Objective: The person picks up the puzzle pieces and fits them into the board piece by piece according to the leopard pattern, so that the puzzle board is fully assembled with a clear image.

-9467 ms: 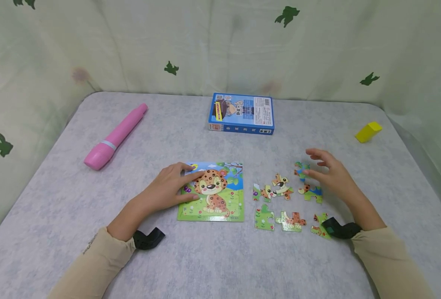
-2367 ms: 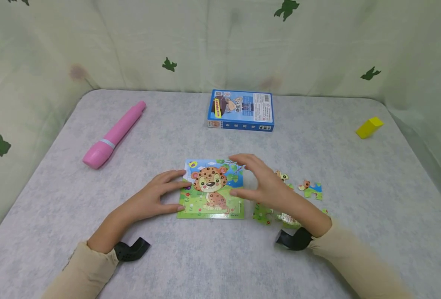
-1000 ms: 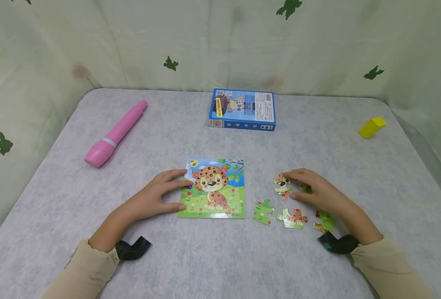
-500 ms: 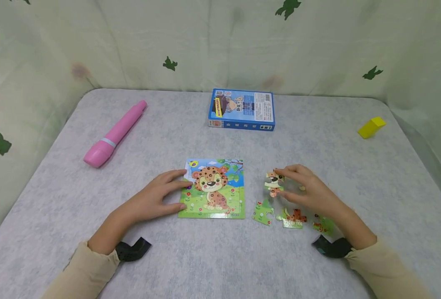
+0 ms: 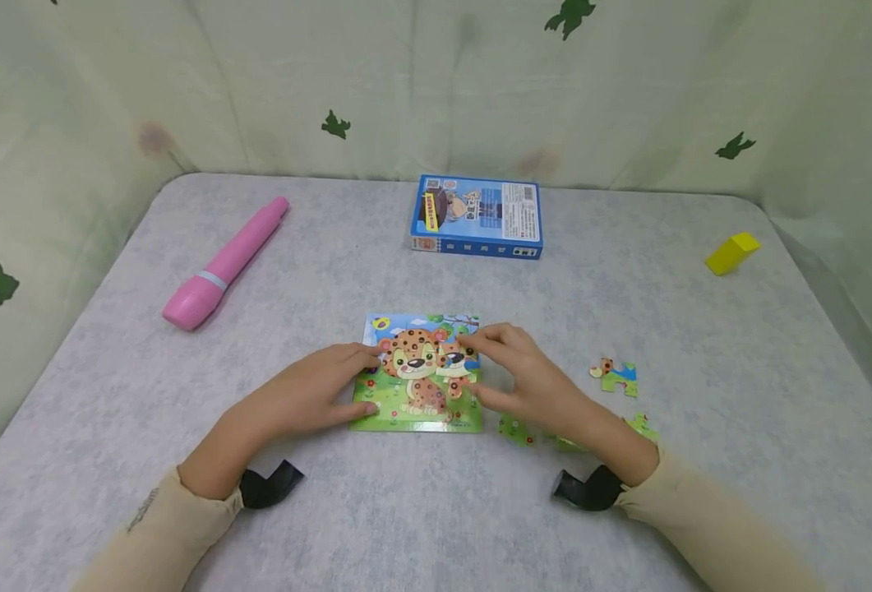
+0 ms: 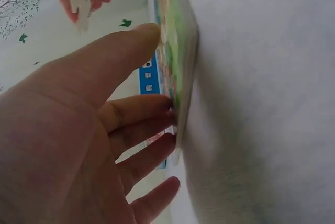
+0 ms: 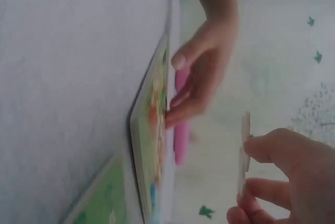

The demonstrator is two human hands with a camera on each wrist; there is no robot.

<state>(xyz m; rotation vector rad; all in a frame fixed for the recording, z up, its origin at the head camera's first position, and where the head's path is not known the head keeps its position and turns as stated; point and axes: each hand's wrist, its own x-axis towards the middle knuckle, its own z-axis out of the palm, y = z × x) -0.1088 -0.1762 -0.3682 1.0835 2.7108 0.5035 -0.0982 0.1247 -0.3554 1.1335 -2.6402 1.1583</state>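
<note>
The puzzle board (image 5: 376, 423), printed with a spotted leopard cub on green grass, lies flat on the table in the head view. My left hand (image 5: 310, 386) rests at its left edge, thumb over the green corner and fingertips touching its upper left part. In the left wrist view the thumb (image 6: 141, 38) overlaps the board's face. My right hand (image 5: 535, 374) pinches a puzzle piece (image 5: 454, 362) with part of the cub's face, between thumb and fingers over the board's right side. The right wrist view shows this held piece (image 7: 245, 156) edge-on, raised above the board (image 7: 141, 140).
Right of the board lie a loose piece with an ear (image 5: 616, 376), a green flowered piece (image 5: 515, 429) and others partly under the right forearm. A blue box (image 5: 476, 215) stands behind, a pink microphone-shaped object (image 5: 224, 267) at left, a yellow block (image 5: 731, 253) at right.
My right hand has picked up the face piece from the table and carried it left over the board. Two pieces seen earliest no longer lie at the right. My left hand stays at the board.
</note>
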